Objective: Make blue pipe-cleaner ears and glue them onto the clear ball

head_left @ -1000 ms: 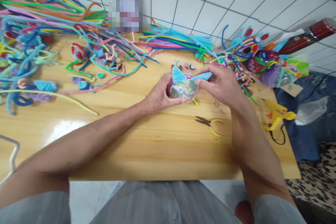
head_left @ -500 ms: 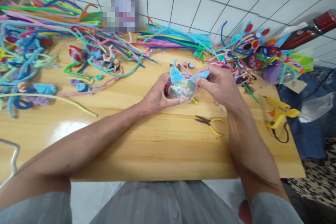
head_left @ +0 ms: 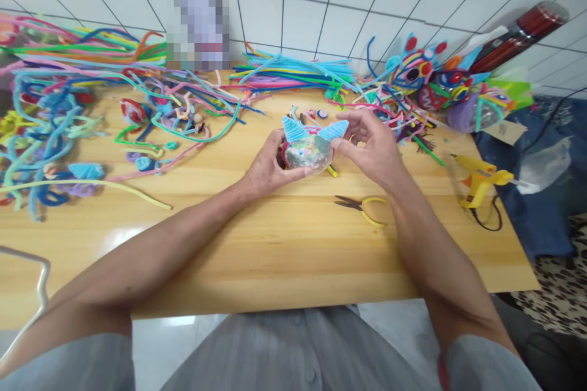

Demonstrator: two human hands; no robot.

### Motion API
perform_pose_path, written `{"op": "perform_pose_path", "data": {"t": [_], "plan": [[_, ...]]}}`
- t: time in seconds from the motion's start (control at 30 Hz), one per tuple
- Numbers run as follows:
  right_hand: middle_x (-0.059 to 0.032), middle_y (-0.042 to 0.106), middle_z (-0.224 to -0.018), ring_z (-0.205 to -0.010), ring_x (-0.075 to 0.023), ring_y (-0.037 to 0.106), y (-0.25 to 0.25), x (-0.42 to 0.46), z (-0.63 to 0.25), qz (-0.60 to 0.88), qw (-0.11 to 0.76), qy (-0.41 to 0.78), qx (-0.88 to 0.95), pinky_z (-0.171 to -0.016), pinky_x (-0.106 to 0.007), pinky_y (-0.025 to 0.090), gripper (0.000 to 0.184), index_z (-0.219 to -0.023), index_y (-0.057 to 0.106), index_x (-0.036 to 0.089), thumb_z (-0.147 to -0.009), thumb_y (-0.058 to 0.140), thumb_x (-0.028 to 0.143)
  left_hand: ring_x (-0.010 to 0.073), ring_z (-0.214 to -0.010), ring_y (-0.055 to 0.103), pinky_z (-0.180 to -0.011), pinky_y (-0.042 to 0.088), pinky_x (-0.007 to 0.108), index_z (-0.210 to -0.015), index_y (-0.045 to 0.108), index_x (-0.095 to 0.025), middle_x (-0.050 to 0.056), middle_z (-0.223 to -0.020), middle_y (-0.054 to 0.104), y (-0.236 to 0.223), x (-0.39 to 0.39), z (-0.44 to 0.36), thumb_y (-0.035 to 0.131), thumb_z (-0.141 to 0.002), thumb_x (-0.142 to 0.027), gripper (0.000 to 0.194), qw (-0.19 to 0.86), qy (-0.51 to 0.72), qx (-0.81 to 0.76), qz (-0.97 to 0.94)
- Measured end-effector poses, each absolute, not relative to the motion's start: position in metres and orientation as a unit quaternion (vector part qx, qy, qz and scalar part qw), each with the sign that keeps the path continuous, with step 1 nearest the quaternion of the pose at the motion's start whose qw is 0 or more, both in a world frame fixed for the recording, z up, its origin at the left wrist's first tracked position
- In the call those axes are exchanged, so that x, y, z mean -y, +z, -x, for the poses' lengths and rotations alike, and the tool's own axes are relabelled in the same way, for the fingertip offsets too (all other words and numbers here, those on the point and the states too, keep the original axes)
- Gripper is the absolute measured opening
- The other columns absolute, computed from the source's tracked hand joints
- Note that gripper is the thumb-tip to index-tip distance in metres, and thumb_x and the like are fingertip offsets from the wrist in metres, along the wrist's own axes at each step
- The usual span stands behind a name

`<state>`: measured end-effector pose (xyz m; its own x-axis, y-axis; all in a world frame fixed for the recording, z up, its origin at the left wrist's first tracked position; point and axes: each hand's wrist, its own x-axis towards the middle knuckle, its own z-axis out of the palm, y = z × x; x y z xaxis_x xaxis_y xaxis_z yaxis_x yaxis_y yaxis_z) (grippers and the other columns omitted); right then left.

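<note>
A clear, rounded plastic craft body [head_left: 308, 156] with glittery bits and a pink rim is held above the table. My left hand [head_left: 274, 166] grips it from the left, thumb across the front and the other fingers behind. Two light-blue pipe-cleaner ears stand on its top, a left ear [head_left: 295, 130] and a right ear [head_left: 333, 130]. Beside the right ear is my right hand [head_left: 369, 142], its thumb and forefinger apart around the ear's outer edge; whether the thumb touches it I cannot tell. Yellow-handled pliers [head_left: 362, 206] lie on the wooden table [head_left: 275, 256] below.
A yellow glue gun [head_left: 481, 180] lies at the right edge, its cord trailing. Finished colourful figures [head_left: 413, 73] and a red cylinder [head_left: 520, 36] stand back right. Loose pipe cleaners [head_left: 59, 116] cover the left side, and a bundle [head_left: 298, 70] lies along the wall.
My right thumb and forefinger have loosened from the right ear, which now shows more of its broad side. The left hand keeps its hold. The whole view has shifted slightly.
</note>
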<state>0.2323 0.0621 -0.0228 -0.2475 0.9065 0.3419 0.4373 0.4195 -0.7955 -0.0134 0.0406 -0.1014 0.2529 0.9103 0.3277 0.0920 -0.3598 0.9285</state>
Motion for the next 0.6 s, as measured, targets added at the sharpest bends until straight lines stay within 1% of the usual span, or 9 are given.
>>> {"op": "perform_pose_path", "data": {"t": [0.07, 0.1, 0.17, 0.23, 0.33, 0.47, 0.53, 0.6], "plan": [[-0.0021, 0.076, -0.112, -0.086, -0.0210, 0.070, -0.022, -0.058, -0.226, 0.455, 0.421, 0.240, 0.747, -0.074, -0.036, 0.058, 0.047, -0.126, 0.073, 0.036, -0.083, 0.088, 0.041, 0.0274, -0.114, 0.068, -0.097, 0.060, 0.043, -0.134, 0.052, -0.024, 0.010, -0.128, 0.065, -0.100, -0.040, 0.014, 0.092, -0.075, -0.057, 0.079, 0.423, 0.482, -0.371, -0.672], [-0.0027, 0.077, -0.116, -0.090, -0.0225, 0.071, -0.022, -0.057, -0.223, 0.452, 0.422, 0.218, 0.755, -0.078, -0.038, 0.059, 0.045, -0.128, 0.073, 0.037, -0.085, 0.086, 0.040, 0.0274, -0.114, 0.068, -0.097, 0.060, 0.043, -0.134, 0.053, -0.024, 0.010, -0.127, 0.065, -0.100, -0.040, 0.014, 0.092, -0.074, -0.058, 0.079, 0.419, 0.483, -0.372, -0.674], [-0.0036, 0.078, -0.118, -0.097, -0.0254, 0.072, -0.020, -0.055, -0.219, 0.442, 0.414, 0.184, 0.774, -0.085, -0.042, 0.059, 0.033, -0.124, 0.076, 0.036, -0.091, 0.080, 0.040, 0.0275, -0.114, 0.067, -0.097, 0.059, 0.043, -0.133, 0.053, -0.024, 0.010, -0.127, 0.065, -0.100, -0.041, 0.014, 0.093, -0.074, -0.058, 0.079, 0.411, 0.486, -0.371, -0.676], [-0.0043, 0.079, -0.112, -0.101, -0.0263, 0.072, -0.018, -0.056, -0.217, 0.431, 0.405, 0.165, 0.789, -0.089, -0.042, 0.058, 0.021, -0.116, 0.079, 0.033, -0.098, 0.072, 0.042, 0.0276, -0.114, 0.067, -0.096, 0.059, 0.043, -0.134, 0.054, -0.023, 0.010, -0.127, 0.065, -0.101, -0.041, 0.014, 0.093, -0.073, -0.058, 0.080, 0.411, 0.487, -0.369, -0.676], [-0.0045, 0.079, -0.099, -0.093, -0.0239, 0.071, -0.019, -0.060, -0.217, 0.419, 0.400, 0.157, 0.800, -0.086, -0.040, 0.056, 0.021, -0.103, 0.080, 0.028, -0.101, 0.067, 0.044, 0.0285, -0.116, 0.067, -0.098, 0.059, 0.044, -0.135, 0.055, -0.023, 0.011, -0.129, 0.064, -0.103, -0.042, 0.014, 0.093, -0.074, -0.056, 0.079, 0.410, 0.490, -0.367, -0.676], [-0.0027, 0.077, -0.088, -0.081, -0.0208, 0.067, -0.020, -0.067, -0.217, 0.429, 0.392, 0.184, 0.793, -0.078, -0.037, 0.052, 0.023, -0.098, 0.080, 0.025, -0.100, 0.069, 0.045, 0.0290, -0.119, 0.066, -0.104, 0.058, 0.046, -0.138, 0.055, -0.024, 0.012, -0.132, 0.064, -0.105, -0.042, 0.014, 0.093, -0.075, -0.055, 0.080, 0.406, 0.494, -0.362, -0.679], [-0.0023, 0.076, -0.089, -0.079, -0.0204, 0.066, -0.020, -0.069, -0.217, 0.435, 0.390, 0.213, 0.783, -0.076, -0.037, 0.052, 0.022, -0.098, 0.079, 0.025, -0.099, 0.070, 0.045, 0.0287, -0.119, 0.066, -0.104, 0.058, 0.045, -0.138, 0.055, -0.024, 0.012, -0.132, 0.064, -0.105, -0.042, 0.014, 0.093, -0.075, -0.055, 0.080, 0.405, 0.495, -0.360, -0.679], [-0.0024, 0.077, -0.096, -0.082, -0.0203, 0.066, -0.019, -0.070, -0.220, 0.431, 0.401, 0.248, 0.770, -0.075, -0.036, 0.054, 0.021, -0.104, 0.078, 0.026, -0.096, 0.074, 0.045, 0.0282, -0.119, 0.067, -0.104, 0.058, 0.044, -0.137, 0.054, -0.024, 0.011, -0.131, 0.064, -0.106, -0.043, 0.014, 0.093, -0.075, -0.055, 0.079, 0.406, 0.497, -0.360, -0.677]]}}
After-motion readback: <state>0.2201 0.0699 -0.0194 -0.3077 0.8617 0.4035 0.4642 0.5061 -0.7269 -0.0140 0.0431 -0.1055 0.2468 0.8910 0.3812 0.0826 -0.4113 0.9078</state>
